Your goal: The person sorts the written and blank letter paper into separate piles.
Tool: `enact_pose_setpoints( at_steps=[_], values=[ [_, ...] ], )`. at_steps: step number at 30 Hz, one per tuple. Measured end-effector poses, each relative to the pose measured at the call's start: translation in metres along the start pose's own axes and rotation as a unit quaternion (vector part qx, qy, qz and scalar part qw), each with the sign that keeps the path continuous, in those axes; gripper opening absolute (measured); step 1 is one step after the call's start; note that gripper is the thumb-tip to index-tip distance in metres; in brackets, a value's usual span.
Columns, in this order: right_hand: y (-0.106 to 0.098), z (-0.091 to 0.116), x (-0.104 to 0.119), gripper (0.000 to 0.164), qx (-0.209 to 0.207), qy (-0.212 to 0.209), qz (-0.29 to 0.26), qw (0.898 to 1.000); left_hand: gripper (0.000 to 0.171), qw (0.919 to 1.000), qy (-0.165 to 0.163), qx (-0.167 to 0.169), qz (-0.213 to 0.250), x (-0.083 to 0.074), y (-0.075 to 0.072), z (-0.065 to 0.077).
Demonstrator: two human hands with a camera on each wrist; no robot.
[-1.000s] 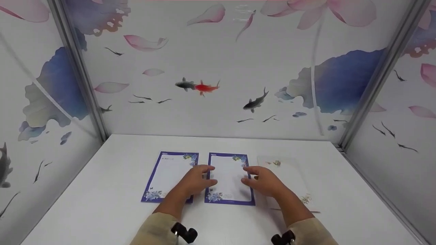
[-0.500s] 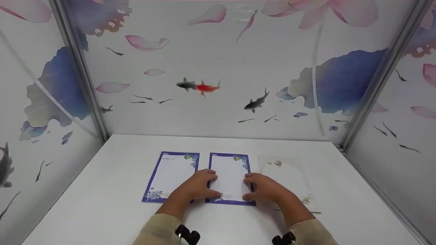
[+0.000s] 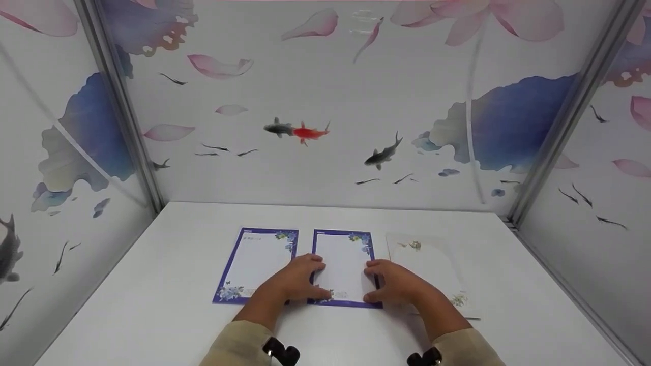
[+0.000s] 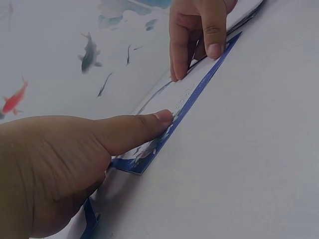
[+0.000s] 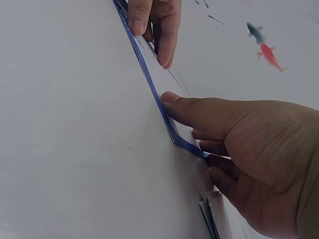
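In the head view a sheet of letter paper with a blue border and flower corners lies between the two hands. My left hand grips its left edge, and my right hand grips the right edge. Both thumbs press on the sheet's face near the lower corners; the left thumb shows on it in the left wrist view. Fingers of the right hand reach past the edge in the right wrist view. Some fingertips are hidden behind the paper.
A second blue-bordered sheet lies to the left, partly under the left forearm. At right, a pale flowered paper stack sits beneath the right forearm. The white table meets printed panels at the back and sides.
Both hands have come down toward the person and settled on the lower part of the middle sheet's edges. Over the last half second they have hardly moved.
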State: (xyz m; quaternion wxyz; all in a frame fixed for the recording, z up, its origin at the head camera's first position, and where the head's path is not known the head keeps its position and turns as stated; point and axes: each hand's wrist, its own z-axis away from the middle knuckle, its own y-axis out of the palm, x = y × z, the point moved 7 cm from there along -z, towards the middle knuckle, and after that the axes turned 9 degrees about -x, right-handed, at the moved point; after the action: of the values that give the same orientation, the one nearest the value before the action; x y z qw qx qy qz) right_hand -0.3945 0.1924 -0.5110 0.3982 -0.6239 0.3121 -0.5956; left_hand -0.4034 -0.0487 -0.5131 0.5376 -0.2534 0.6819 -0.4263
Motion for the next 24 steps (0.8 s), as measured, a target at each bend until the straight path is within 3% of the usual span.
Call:
enact_pose_setpoints(
  at_steps=[12,24],
  values=[
    [-0.0016,0.0012,0.0001,0.075,0.001,0.01,-0.007,1.0,0.085,0.9999,-0.014,0.004,0.005,-0.0009,0.0001,0.0019],
    [-0.0031,-0.0016,-0.0012,0.058,-0.021,0.019,-0.027,0.999,0.066,0.9994,0.019,-0.027,0.013,-0.0042,-0.0056,0.0004]
  ],
)
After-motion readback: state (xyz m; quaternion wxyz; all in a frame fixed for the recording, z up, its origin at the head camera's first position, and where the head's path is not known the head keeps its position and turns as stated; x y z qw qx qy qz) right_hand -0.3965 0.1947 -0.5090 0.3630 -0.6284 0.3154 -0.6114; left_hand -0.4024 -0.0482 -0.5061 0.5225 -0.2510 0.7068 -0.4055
